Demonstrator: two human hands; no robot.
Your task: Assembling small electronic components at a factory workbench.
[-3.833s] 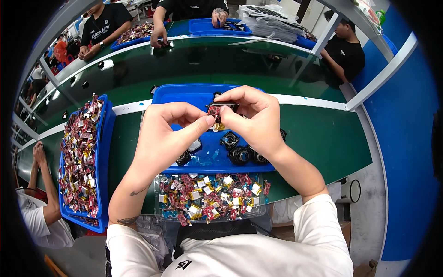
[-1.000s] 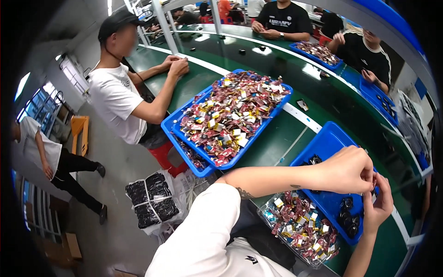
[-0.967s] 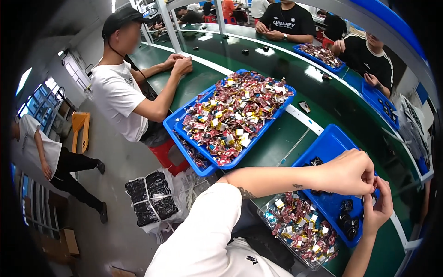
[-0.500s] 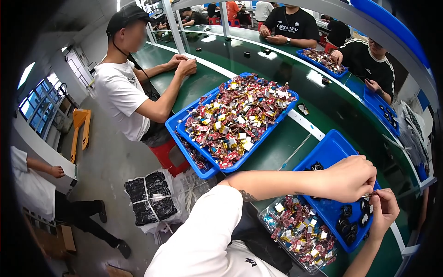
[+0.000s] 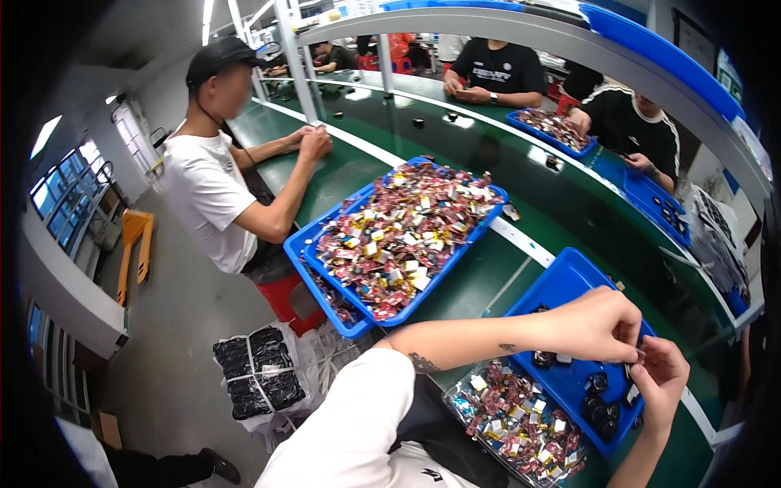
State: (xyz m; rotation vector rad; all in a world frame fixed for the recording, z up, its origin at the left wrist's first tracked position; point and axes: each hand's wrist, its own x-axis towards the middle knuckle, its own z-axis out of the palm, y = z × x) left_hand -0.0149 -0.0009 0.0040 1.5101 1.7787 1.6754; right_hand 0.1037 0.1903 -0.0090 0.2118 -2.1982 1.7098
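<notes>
**Part pinched by left hand and right hand**

Both hands are curled nearly closed on the part, mostly hidden, near the edge of the blue tray. Fingertip handling is judged in hand; a steady pinch seems called for. White print is seen on a black shirt; no label is readable on the part.

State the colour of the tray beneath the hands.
The tray is blue, clearest in the head view.
</notes>
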